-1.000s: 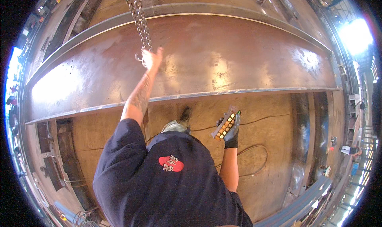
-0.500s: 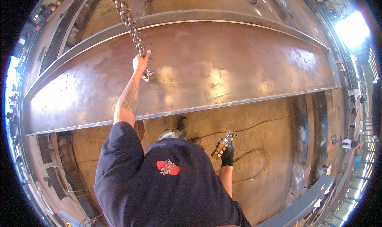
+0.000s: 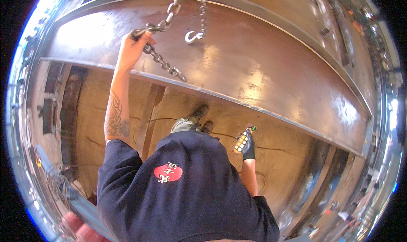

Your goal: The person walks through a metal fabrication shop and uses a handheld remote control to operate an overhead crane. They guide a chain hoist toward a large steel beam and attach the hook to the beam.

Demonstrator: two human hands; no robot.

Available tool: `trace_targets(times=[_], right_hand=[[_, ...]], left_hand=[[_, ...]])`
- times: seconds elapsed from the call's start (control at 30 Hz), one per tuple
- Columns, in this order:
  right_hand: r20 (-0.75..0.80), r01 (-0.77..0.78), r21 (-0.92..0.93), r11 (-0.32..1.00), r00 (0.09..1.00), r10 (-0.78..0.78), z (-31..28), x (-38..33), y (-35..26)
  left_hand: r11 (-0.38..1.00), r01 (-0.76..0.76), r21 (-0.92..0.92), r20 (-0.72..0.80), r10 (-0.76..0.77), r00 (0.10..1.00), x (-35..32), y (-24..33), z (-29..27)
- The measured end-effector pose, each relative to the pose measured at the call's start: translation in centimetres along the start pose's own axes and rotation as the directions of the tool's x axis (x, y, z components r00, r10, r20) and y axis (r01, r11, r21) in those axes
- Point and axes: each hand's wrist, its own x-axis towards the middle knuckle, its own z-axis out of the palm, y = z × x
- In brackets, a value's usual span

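My bare left hand (image 3: pixel 132 51) is closed on a heavy steel chain (image 3: pixel 170 13), raised over the near edge of a large steel beam (image 3: pixel 229 59). The chain rises from my grip toward the top, and its loose end hangs down to the right. A second chain (image 3: pixel 204 8) ends in a pale metal hook (image 3: pixel 193 37), which hangs free right of that hand. Low on my right, my black-gloved right hand (image 3: pixel 249 148) holds a yellow-and-black push-button remote control (image 3: pixel 241 142) with a green knob at its top.
My boots (image 3: pixel 199 112) stand on the brown floor (image 3: pixel 186 98) just before the beam. Cables (image 3: pixel 275 149) run across that floor. Dark steel supports (image 3: pixel 311 178) lie under the beam at right, and more (image 3: pixel 70 97) at left. Bundled wires (image 3: pixel 59 180) sit at the lower left.
My view has swung round. The left hand has come closer with the chain, which now bends at the grip. The hook hangs apart from that hand. The right hand keeps the remote control.
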Motion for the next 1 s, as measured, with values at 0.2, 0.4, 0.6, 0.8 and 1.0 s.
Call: trace_targets(times=[0.2, 0.4, 0.6, 0.8, 1.0], right_hand=[[0.062, -0.05, -0.166, 0.985, 0.996, 0.061, 2.0, 1.0, -1.3], [0.144, -0.085, -0.289, 0.953, 0.981, 0.131, 2.7, 3.1, 0.4], [0.08, -0.081, -0.401, 0.913, 0.989, 0.122, 3.7, 3.9, 2.6], [-0.027, 0.112, -0.755, 0.646, 0.979, -0.202, 1.0, 5.7, 5.8], [-0.037, 0.104, -0.911, 0.399, 0.943, -0.33, -5.7, 8.3, 11.5]], left_hand=[[0.898, 0.239, 0.369, 0.065, -0.282, 0.957, -7.7, -5.0, -0.4], [0.885, 0.341, 0.316, 0.015, -0.364, 0.931, -11.2, -12.6, 2.5], [0.993, 0.113, 0.021, -0.179, -0.107, 0.978, -7.1, -8.7, 3.0], [0.966, 0.109, 0.233, -0.143, -0.077, 0.987, -3.8, -10.5, 2.6], [0.948, 0.075, 0.309, -0.061, -0.059, 0.996, -1.9, -12.9, 0.7]])
